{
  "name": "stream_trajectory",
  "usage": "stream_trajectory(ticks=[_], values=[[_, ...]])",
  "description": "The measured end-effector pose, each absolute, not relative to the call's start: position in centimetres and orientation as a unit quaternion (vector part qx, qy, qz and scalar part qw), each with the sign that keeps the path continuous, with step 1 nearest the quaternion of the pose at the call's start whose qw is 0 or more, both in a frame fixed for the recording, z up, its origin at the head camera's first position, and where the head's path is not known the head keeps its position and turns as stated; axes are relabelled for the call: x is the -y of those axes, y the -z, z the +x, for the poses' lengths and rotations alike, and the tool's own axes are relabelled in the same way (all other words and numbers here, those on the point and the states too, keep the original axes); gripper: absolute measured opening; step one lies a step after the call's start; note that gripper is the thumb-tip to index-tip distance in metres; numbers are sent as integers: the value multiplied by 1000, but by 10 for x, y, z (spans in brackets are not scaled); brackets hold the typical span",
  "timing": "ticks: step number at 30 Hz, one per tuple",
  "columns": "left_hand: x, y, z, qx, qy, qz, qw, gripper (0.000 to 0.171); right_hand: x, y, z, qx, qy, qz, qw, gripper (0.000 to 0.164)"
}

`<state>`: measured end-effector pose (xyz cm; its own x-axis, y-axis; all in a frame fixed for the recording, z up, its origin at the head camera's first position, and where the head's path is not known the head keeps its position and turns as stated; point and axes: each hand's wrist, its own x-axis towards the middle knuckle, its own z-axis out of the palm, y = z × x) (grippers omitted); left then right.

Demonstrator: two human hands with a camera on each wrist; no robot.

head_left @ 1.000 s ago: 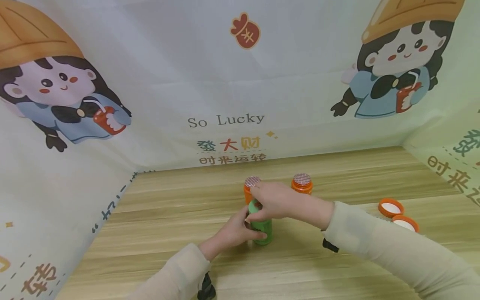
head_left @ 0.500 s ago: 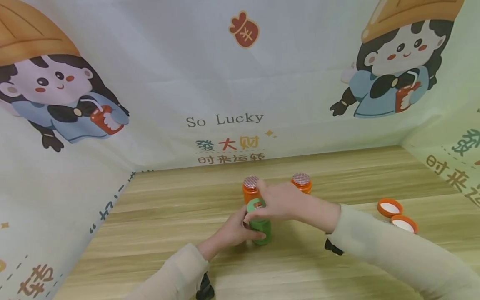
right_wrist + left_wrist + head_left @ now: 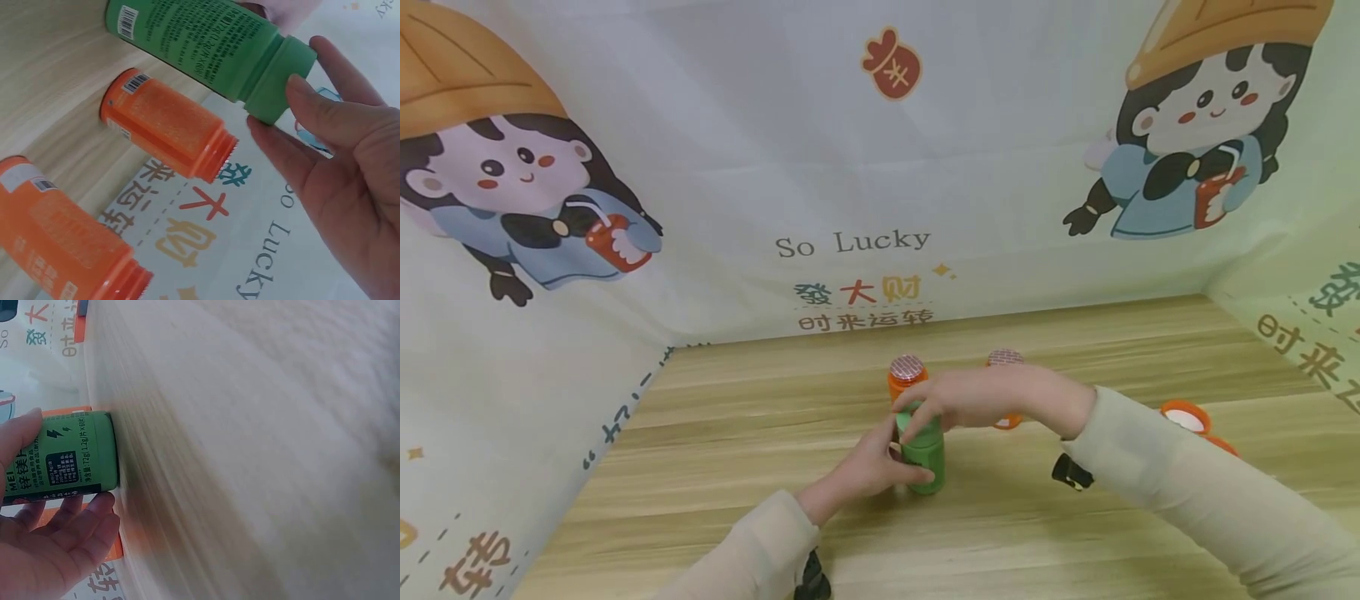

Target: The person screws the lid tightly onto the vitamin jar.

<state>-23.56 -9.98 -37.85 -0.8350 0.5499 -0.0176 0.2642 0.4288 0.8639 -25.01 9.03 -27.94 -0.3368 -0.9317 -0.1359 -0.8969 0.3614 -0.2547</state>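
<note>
A green tablet bottle (image 3: pixel 924 475) stands upright on the wood-grain table, its green screw cap (image 3: pixel 278 84) on its neck. My left hand (image 3: pixel 874 462) grips the bottle's body low down, thumb in front; in the left wrist view the thumb lies over one side of the label (image 3: pixel 62 462) and the fingers lie on the other. With thumb and fingers, my right hand (image 3: pixel 981 398) pinches the cap from above. Just behind stands an uncapped orange bottle (image 3: pixel 165 125) with a patterned foil seal. A second orange bottle (image 3: pixel 65 234) is partly hidden by my right hand in the head view.
Two orange caps, one (image 3: pixel 1186 416) and another (image 3: pixel 1223 446), lie at the right; my right sleeve (image 3: pixel 1180 492) partly covers them. A printed cloth wall (image 3: pixel 1000 275) rises behind the table (image 3: pixel 760 392), with more cloth at both sides.
My right hand's fingers have shifted round the cap, and its wrist has turned and moved slightly right, covering more of the right orange bottle. The left hand keeps its hold on the green bottle.
</note>
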Motion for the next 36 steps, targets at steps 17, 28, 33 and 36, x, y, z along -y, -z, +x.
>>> stream_trajectory(ticks=[17, 28, 33, 36], values=[[99, 381, -237, -833, -474, 251, 140, 64, -69, 291, -250, -898, 24, -433, 67, 38], [100, 381, -237, -839, -467, 241, 141, 62, -77, 281, -249, -910, 62, -394, 110, 55], [100, 382, -238, -842, -465, 234, 141, 66, -83, 273, -249, -860, 46, -487, 147, 53], [100, 382, -237, -842, -464, 238, 140, 66, -83, 273, -249, -844, 49, -515, 143, 43]])
